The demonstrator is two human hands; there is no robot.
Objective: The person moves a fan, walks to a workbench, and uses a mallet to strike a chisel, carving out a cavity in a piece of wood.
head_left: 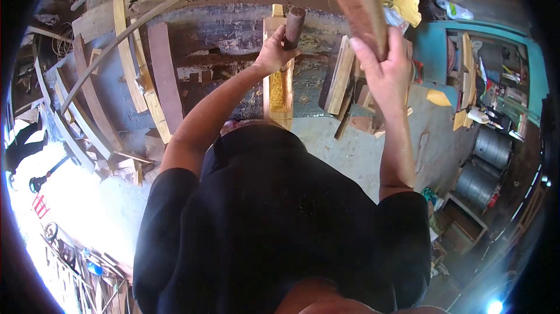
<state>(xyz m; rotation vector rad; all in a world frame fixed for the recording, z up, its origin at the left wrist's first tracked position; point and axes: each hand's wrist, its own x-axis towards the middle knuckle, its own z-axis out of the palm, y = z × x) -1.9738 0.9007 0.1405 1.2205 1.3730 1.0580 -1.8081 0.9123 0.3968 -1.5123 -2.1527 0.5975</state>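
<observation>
My left hand point(276, 52) is closed around a thick, dark, round tool handle point(296, 22). The handle's flat end faces up, and its lower part is hidden. Beneath that hand lies a pale wooden workpiece point(286, 114) with a long hollow point(278, 87) whose rough surface looks yellow. My right hand point(387, 74) grips the near end of a heavy brown wooden club point(363, 10). Raised to the right of the handle and apart from it, the club is blurred and runs out of the top of the head view.
The workpiece rests on a dark, worn bench point(227, 28). Boards point(165, 69) lie at left, with wood pieces point(340, 77) at right. A long thin strip point(146, 17) crosses the upper left. Farther right are a teal cabinet point(431, 51) and metal drums point(475, 182).
</observation>
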